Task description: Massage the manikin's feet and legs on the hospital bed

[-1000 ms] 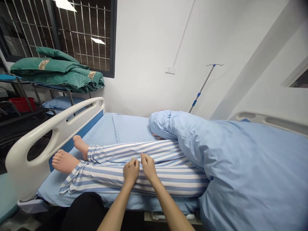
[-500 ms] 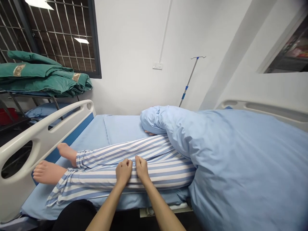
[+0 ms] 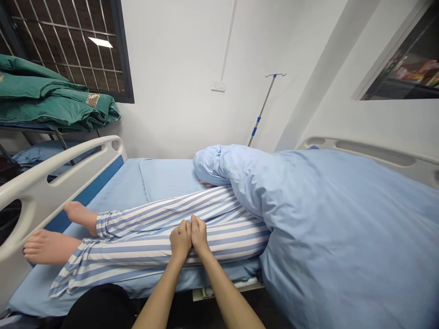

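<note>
My left hand (image 3: pixel 180 238) and my right hand (image 3: pixel 199 232) are both closed into loose fists, side by side and touching. They are over the near leg of a lying figure in blue-and-white striped trousers (image 3: pixel 137 249). No cloth is bunched up around my fingers, and the undersides of both fists are hidden. Two bare feet (image 3: pixel 51 246) stick out of the trouser legs at the left. A puffed-up light blue quilt (image 3: pixel 308 219) covers the figure's upper part, with a bit of a hand (image 3: pixel 207 183) showing under its edge.
The bed has a blue sheet (image 3: pixel 168 176), a pale footboard (image 3: pixel 85 160) at left and a headboard (image 3: pixel 373 153) at right. Behind it stands an IV pole (image 3: pixel 262 109). Green folded quilts (image 3: pixel 58 105) lie on a rack under the barred window. My dark-clothed knee (image 3: pixel 99 306) is at bottom left.
My two fists have come together from slightly apart, staying closed over the leg. The view has shifted a little to the right.
</note>
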Tool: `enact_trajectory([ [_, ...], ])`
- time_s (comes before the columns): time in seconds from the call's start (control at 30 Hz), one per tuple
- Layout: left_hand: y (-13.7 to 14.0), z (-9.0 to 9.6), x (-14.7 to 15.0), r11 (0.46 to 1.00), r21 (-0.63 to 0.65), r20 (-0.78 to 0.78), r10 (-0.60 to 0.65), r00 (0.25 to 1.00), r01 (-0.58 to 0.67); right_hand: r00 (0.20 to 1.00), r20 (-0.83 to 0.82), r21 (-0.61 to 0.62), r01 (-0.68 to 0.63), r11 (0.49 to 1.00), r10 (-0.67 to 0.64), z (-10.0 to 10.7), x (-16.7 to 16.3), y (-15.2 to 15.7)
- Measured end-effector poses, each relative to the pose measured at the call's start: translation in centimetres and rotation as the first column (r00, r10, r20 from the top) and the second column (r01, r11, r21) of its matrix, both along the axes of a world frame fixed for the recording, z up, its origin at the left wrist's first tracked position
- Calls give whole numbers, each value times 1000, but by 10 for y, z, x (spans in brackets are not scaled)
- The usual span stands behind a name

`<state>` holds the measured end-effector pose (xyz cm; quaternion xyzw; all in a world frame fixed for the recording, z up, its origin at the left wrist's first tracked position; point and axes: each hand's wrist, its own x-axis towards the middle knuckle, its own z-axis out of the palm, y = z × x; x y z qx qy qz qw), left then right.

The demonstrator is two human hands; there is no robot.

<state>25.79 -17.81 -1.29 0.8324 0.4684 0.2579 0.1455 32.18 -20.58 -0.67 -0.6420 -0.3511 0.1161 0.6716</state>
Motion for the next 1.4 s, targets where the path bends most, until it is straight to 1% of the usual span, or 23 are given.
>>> enact_trajectory([
  [0.1,1,1,0,1000,29,-43,1,999,0,1000,21,-39,-7,999,8,0,1,2],
  [0.17,1,2,-1,999,46,-48,-12,999,14,997,61,-95,-32,995,37,5,4,0],
  [0.27,0,2,-1,998,58,-45,-16,999,18,979,187,-175,-49,983,82,22,11,-7],
  [0.33,0,1,-1,998,64,-44,-9,999,12,959,266,-186,-50,981,99,35,16,-15],
  [0.4,-1,0,-1,997,78,-42,-4,999,7,947,304,-174,-49,983,101,41,20,-21],
  [0.47,-1,0,0,996,89,-39,-1,999,5,944,318,-172,-34,984,88,37,23,-25],
  [0.6,-2,0,1,996,85,-65,-18,998,23,915,398,-222,30,974,63,11,23,-30],
  [0.67,-3,2,1,997,67,-78,-19,997,24,895,444,-235,80,969,34,2,22,-31],
  [0.73,-5,4,1,999,36,-80,-3,997,6,887,462,-238,114,964,9,-1,22,-31],
  [0.87,-5,11,2,998,-64,-53,-4,999,0,883,469,-235,133,963,-7,2,23,-32],
  [0.93,-3,17,5,990,-139,21,-31,999,34,889,458,-221,139,965,-23,4,23,-32],
  [1.0,0,25,11,977,-194,154,-62,986,92,899,437,-202,126,971,-26,4,24,-32],
  [1.03,0,29,15,970,-211,237,-72,969,124,906,422,-192,113,975,-22,4,24,-32],
  [1.1,0,32,22,956,-235,407,-67,911,175,921,389,-174,91,981,-17,4,25,-32],
  [1.17,-2,28,26,945,-266,522,-26,852,192,935,355,-154,76,985,-16,3,27,-33],
  [1.2,-4,24,27,943,-272,540,-14,841,190,940,342,-147,72,987,-18,3,27,-34],
  [1.27,-8,14,26,953,-243,505,-34,863,180,948,318,-137,70,988,-23,3,28,-34],
  [1.33,-11,5,24,966,-195,428,-71,901,169,954,300,-140,68,988,-23,2,28,-34],
  [1.4,-12,1,22,972,-174,378,-80,922,156,958,287,-146,60,988,-15,0,28,-33],
])
